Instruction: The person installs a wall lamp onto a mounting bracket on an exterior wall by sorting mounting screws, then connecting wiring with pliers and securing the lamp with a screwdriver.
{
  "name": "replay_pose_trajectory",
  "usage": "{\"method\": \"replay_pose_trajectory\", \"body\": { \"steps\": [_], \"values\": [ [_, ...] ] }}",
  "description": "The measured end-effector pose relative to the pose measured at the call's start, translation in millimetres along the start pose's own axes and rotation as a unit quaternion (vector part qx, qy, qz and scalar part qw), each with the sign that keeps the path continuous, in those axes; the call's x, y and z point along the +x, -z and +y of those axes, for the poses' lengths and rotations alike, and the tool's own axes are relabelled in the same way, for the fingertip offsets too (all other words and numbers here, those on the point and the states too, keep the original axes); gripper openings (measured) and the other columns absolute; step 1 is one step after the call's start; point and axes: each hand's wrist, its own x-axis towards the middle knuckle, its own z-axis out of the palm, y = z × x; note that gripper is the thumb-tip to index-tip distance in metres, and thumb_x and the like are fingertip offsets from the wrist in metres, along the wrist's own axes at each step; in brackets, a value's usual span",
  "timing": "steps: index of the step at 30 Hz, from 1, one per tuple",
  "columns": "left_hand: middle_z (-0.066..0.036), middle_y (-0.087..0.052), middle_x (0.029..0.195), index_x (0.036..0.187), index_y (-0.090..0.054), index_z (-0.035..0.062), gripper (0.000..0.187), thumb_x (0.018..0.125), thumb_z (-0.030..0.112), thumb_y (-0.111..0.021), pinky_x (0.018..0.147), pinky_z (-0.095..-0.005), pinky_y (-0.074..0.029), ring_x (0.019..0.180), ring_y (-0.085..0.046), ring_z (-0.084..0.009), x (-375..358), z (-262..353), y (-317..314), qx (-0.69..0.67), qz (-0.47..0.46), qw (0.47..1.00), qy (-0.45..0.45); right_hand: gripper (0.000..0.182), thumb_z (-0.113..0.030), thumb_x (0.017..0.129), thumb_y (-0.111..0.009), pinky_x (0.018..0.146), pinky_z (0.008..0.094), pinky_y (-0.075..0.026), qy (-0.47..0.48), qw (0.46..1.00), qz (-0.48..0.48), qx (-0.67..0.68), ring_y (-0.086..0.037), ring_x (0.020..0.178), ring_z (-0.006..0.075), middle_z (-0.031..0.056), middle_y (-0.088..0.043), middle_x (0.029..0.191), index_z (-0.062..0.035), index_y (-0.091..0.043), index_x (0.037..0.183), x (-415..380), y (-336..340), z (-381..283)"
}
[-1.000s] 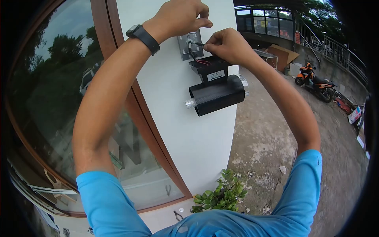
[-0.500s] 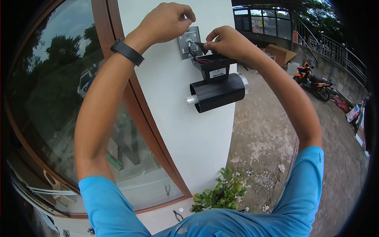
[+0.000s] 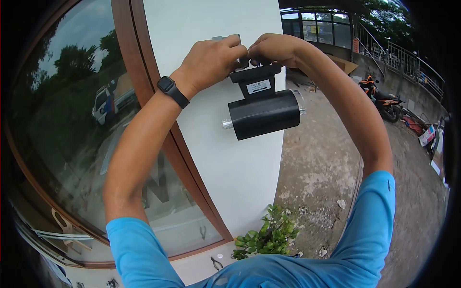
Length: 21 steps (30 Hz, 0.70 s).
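Note:
Both hands meet in front of a grey mounting bracket [image 3: 218, 38] on the white wall and hide most of it. My left hand [image 3: 211, 60], with a dark watch on its wrist, has its fingers pinched together; what they hold is hidden. Beside it, my right hand [image 3: 278, 49] is closed on what looks like black electrical tape [image 3: 259, 62], only partly visible. Just below hangs a black cylinder wall light [image 3: 264, 114], its white label [image 3: 259, 87] on the neck and clear plastic at both ends. The wires behind my fingers are hidden.
A brown-framed glass window [image 3: 137, 48] stands left of the wall. Pliers [image 3: 216, 263] lie on the ledge below, near a leafy plant [image 3: 269, 235]. An orange and black motorbike [image 3: 384, 101] is parked on the dirt ground at right.
My left hand has come down and right, from above the bracket to meet my right hand, now covering the wires. The wall light has swung slightly.

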Motion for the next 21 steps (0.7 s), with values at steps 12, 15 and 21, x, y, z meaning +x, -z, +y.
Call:
{"method": "replay_pose_trajectory", "body": {
  "steps": [12,15,21],
  "values": [
    [-0.004,-0.066,0.084,0.096,-0.074,0.007,0.01,0.089,0.009,-0.067,0.065,-0.0314,-0.048,0.07,-0.063,-0.0219,10,-12,-6,-0.177,0.041,0.977,0.112,0.025,-0.022,0.088,-0.072,0.066,0.0316,-0.05,0.194,0.947,0.202,-0.157,-0.059,0.066,0.0145,0.0099,-0.068,0.072,0.0024,-0.072,0.085,-4,-23,20],
    [-0.004,-0.067,0.083,0.097,-0.074,0.0075,0.011,0.089,0.012,-0.068,0.066,-0.0313,-0.048,0.07,-0.063,-0.0208,20,-20,-16,-0.163,0.047,0.977,0.125,0.024,-0.022,0.086,-0.073,0.067,0.033,-0.052,0.185,0.951,0.202,-0.142,-0.062,0.066,0.0166,0.0115,-0.068,0.071,0.0021,-0.073,0.086,-2,-22,18],
    [-0.005,-0.069,0.083,0.096,-0.074,0.0088,0.015,0.089,0.021,-0.074,0.068,-0.0328,-0.051,0.072,-0.065,-0.0203,26,-27,-28,-0.198,0.006,0.962,0.185,0.026,-0.024,0.087,-0.073,0.067,0.0319,-0.052,0.14,0.976,0.158,-0.059,-0.064,0.068,0.0168,0.0107,-0.07,0.075,0.0018,-0.074,0.09,-5,-18,20]
  ]
}}
